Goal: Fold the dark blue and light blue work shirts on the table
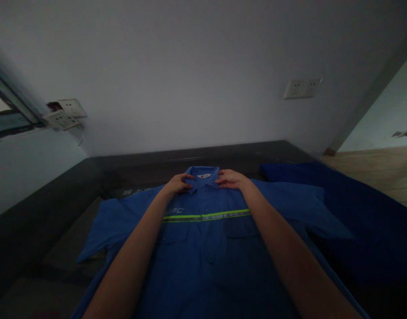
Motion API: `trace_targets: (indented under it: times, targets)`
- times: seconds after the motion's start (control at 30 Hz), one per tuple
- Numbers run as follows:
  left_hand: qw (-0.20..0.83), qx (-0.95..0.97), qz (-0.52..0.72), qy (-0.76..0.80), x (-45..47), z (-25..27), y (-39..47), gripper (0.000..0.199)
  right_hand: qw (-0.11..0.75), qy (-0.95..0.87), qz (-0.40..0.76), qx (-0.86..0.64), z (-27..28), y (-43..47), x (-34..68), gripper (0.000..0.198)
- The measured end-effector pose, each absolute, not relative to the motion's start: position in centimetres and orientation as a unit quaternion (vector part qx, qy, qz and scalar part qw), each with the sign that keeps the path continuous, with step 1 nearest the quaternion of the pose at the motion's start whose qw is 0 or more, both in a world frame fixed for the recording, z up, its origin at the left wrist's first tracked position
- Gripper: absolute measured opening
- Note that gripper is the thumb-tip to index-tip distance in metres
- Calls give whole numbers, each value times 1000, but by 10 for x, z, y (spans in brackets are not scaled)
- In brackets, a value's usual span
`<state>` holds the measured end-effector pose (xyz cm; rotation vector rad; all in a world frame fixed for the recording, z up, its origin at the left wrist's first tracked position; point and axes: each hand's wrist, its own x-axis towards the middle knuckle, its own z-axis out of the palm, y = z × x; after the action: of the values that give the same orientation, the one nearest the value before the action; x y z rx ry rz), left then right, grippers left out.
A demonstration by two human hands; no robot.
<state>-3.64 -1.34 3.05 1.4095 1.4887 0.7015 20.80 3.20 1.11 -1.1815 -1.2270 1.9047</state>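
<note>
Forearms point(130, 257) lead to left hand point(179, 183) at nine o'clock and right hand point(232, 179) at three on the shirt collar point(211, 181), fingers curled, pinch unclear; uneven tugging could skew it.

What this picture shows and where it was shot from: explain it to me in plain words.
There is no machine here, only a person's two bare hands. The single picture comes from a camera worn on that person's head, looking forward and down. A blue shirt lies spread out, front up, on a dark surface. The left hand and right hand have their fingers at opposite sides of its collar; how firmly they grip is hard to tell. To the right lies a darker blue cloth. Behind is a pale wall.
</note>
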Motion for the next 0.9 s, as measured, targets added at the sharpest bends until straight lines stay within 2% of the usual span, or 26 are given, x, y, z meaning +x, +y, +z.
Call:
trace_targets:
  times: [0.27,0.4,0.53,0.77,0.9]
  targets:
    - [215,732,114,636,-49,38,-8,45,253,-484,696,-467,25,29,227,27]
    - [178,732,95,651,-53,43,-10,51,215,-511,679,-482,30,30,242,21]
    - [142,726,85,667,-58,47,-11,50,182,-548,640,-507,29,32,255,27]
    - [70,716,45,693,-63,43,-18,40,160,-577,530,-600,27,31,248,37]
    - [-30,725,57,685,-45,47,-27,33,146,-597,480,-626,29,32,243,34]
